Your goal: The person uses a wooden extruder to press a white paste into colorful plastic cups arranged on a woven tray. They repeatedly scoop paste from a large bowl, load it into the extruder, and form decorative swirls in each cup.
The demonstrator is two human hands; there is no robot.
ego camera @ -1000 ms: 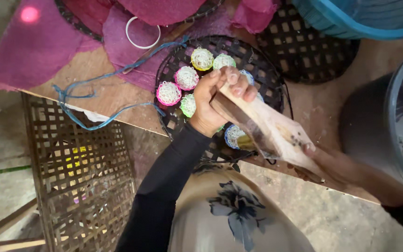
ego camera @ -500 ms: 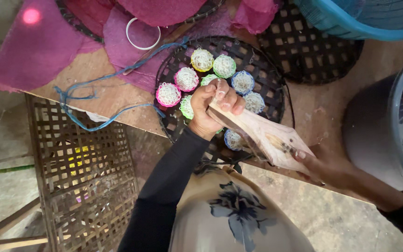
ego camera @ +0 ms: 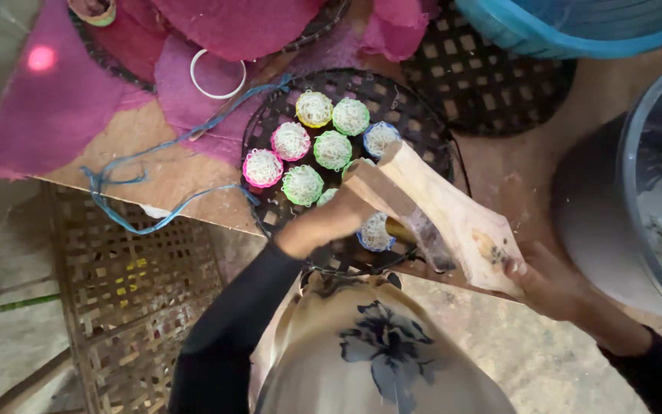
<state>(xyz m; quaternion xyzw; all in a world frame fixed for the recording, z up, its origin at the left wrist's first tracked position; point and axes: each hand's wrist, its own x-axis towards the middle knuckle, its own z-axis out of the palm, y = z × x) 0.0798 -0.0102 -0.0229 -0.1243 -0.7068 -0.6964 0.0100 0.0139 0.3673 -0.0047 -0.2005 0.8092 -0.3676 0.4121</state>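
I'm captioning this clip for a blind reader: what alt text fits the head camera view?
Seen from above, a person's left hand and right hand hold a wooden press over a round black woven tray of small noodle nests in pink, green, yellow and blue cups. Pink cloth and blue string lie beside it.

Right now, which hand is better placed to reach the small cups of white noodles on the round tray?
The left hand, probably. It lies over the dark woven tray, right beside the noodle cups, gripping the wooden press at its front end. The right hand holds the press's rear end, off the tray.
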